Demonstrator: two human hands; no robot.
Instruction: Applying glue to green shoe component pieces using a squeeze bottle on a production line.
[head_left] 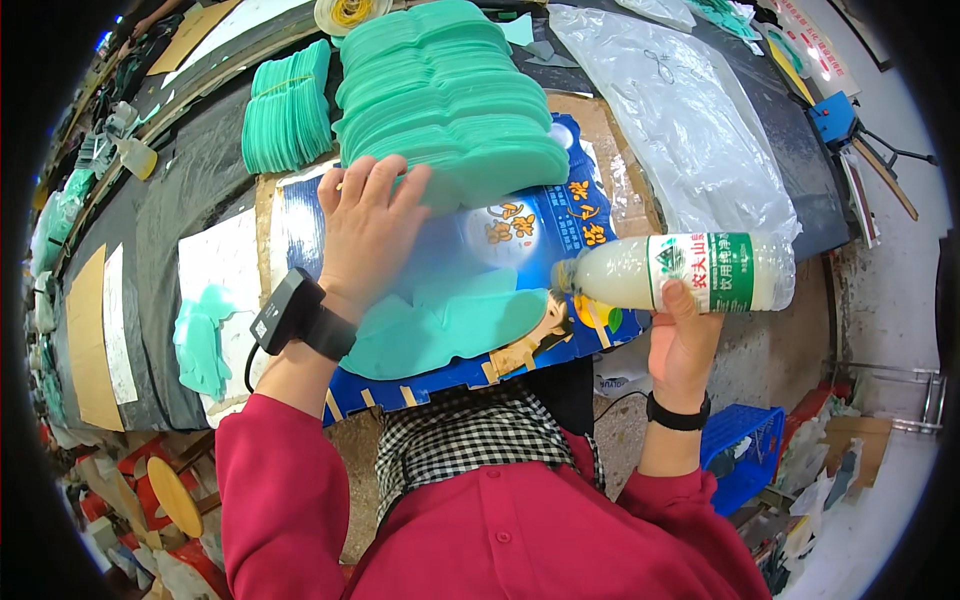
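My right hand [685, 345] grips a plastic bottle [620, 275] of milky liquid with a green-and-white label. The bottle lies almost level, its dark-smeared neck pointing left. My left hand [370, 215] is slightly blurred, its fingers spread over the near left edge of a large stack of thin green shaped sheets [440, 100]; whether they touch it I cannot tell. Below that hand, a loose green sheet [450, 325] with a curved outline lies on a blue printed cardboard [375, 398]. My left wrist wears a black device, my right a black band.
A smaller tied bundle of green sheets [288, 110] stands left of the stack. More green pieces [205, 340] lie on white paper further left. Clear plastic sheeting [680, 120] covers the right side of the dark table. A blue basket [742, 440] sits below on the right.
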